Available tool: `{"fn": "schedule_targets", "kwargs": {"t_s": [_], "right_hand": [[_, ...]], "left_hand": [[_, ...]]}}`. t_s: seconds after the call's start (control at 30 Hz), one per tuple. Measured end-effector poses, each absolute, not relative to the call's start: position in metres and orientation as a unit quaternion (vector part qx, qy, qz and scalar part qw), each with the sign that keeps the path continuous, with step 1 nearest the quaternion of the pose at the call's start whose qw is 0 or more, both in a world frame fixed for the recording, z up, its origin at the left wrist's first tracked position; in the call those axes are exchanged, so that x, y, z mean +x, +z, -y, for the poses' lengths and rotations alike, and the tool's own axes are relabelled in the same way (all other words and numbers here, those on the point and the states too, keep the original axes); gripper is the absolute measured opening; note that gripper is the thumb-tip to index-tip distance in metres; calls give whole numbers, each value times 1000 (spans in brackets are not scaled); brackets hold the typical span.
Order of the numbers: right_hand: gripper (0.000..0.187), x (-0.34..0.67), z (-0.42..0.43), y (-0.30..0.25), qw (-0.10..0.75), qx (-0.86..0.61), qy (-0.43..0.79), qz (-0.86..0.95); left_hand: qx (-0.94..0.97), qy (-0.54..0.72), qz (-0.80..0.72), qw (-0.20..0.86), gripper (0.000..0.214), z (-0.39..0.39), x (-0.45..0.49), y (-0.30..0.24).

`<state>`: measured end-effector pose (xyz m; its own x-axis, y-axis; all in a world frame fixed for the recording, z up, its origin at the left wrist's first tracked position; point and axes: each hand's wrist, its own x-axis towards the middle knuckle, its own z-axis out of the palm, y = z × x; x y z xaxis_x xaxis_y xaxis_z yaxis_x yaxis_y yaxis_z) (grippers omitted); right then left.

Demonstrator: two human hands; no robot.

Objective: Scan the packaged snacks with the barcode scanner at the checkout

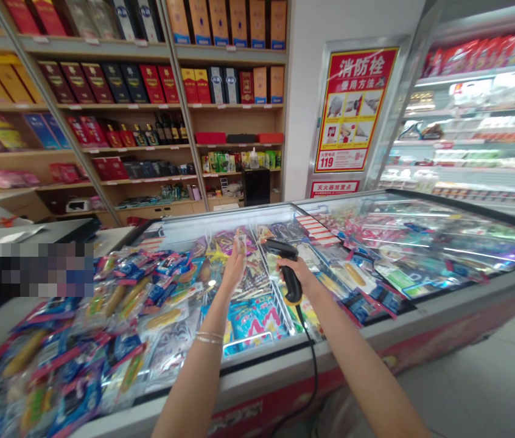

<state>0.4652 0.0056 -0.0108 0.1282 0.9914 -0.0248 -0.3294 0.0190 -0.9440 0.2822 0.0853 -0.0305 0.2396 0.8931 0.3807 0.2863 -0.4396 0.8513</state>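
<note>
My left hand (234, 266) reaches over the open chest freezer (285, 359) and pinches a small packaged item (240, 242), holding it upright above the frozen goods. My right hand (297, 272) grips a black and yellow barcode scanner (285, 267), its head close beside the small package. The scanner's black cable (313, 359) hangs down over the freezer's front rim. Two thin bracelets sit on my left wrist.
A heap of blue-wrapped frozen snacks (102, 328) covers the freezer's left lid. A glass lid (422, 237) covers the right half. Wooden shelves (125, 103) of boxed goods stand behind, a refrigerated display (481, 121) at right, a red fire-hydrant poster (353, 109) on the wall.
</note>
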Motion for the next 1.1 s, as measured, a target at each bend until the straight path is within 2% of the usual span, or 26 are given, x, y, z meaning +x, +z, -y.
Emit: {"fn": "schedule_targets", "kwargs": {"t_s": [0.17, 0.77, 1.1], "right_hand": [[19, 466, -8, -13, 604, -441, 550, 372], [16, 466, -8, -14, 598, -464, 531, 382], [32, 466, -5, -8, 602, -469, 480, 434]], "left_hand": [[705, 437, -409, 380, 73, -87, 282, -29], [682, 451, -384, 428, 73, -80, 284, -22], [707, 444, -395, 383, 68, -85, 282, -26]]}}
